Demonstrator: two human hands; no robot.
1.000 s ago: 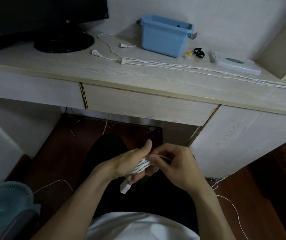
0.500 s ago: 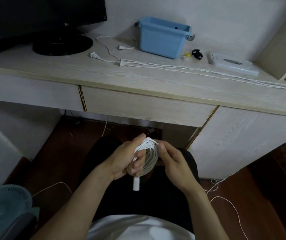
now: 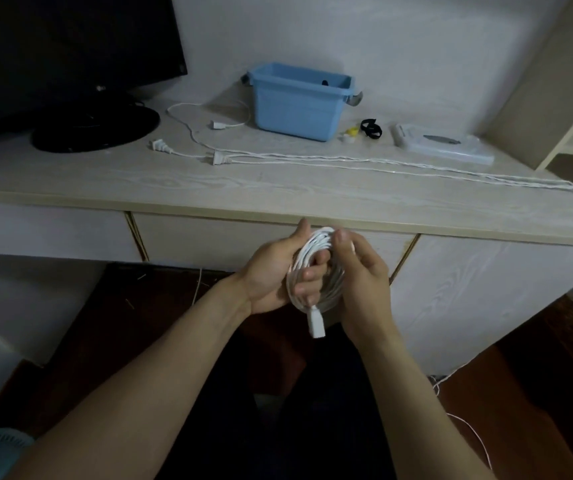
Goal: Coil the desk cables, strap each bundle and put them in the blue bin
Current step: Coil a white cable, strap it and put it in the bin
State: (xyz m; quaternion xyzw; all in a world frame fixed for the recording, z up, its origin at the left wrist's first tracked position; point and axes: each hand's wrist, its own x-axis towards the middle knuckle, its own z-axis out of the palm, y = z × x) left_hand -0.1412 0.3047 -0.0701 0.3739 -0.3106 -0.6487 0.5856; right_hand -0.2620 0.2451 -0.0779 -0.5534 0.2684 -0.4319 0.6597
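Coil (image 3: 316,268) of white cable, held in front of the desk edge (image 3: 208,211), below desktop level. Left hand (image 3: 274,271) grips it w/ fingers curled through the loops; right hand (image 3: 361,271) curls round the far side, thumb at top. One plug end hangs free beneath. Judged light, limp, springy: loops likely to splay unless pinched across all turns, so hold at one crossing point. Count: 1 coil in hand; approx. 2 loose cables (image 3: 347,161) along desk centre to right edge; 1 blue bin (image 3: 298,105) near back edge; 1 black strap (image 3: 371,128) just right of the bin.
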